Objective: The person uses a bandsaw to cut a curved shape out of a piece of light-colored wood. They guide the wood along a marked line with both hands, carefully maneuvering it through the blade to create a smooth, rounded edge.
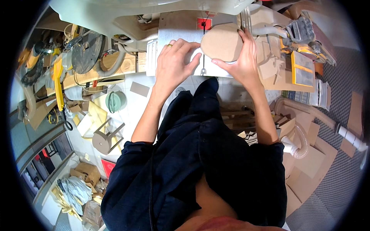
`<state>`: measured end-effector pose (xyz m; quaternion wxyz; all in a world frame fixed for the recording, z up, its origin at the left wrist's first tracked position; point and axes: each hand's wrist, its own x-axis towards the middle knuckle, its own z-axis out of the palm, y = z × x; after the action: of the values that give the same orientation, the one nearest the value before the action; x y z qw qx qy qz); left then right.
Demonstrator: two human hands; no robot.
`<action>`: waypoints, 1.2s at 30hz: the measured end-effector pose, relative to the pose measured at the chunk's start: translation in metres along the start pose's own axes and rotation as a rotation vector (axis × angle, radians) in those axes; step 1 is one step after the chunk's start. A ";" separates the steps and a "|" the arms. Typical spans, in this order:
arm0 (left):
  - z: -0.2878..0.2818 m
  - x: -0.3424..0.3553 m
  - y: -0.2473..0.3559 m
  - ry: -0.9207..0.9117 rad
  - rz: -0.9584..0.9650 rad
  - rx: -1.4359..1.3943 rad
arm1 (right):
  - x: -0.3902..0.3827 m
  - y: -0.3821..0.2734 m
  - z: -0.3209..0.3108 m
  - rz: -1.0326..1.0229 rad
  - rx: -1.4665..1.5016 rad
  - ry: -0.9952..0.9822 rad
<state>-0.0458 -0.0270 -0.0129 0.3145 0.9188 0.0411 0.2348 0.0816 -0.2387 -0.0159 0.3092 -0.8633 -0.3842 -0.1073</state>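
A rounded tan board piece [221, 42] lies flat on the grey metal saw table [175, 29]. My right hand [241, 61] grips its right and near edge, fingers curled around the rim. My left hand [175, 61], with a ring on one finger, rests flat on the table just left of the piece, fingertips touching its left edge. A thin vertical blade [204, 23] stands at the piece's far left edge, below a red plate [204, 24].
Power tools, a round saw blade [86, 52] and yellow tools crowd the left bench. Cut board scraps [271, 65] and a yellow-grey block [302, 69] lie right of the table. A ribbed dust hose [304, 111] runs over cardboard on the floor. A small wooden stool [106, 138] stands lower left.
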 end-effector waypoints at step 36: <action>0.005 0.000 0.003 0.074 -0.033 0.006 | 0.055 0.051 0.008 -0.107 -0.055 -0.093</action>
<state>-0.0436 -0.0318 -0.0142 0.3138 0.9097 0.0685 0.2633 0.1559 -0.2274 -0.0222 0.2611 -0.8536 -0.4408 -0.0943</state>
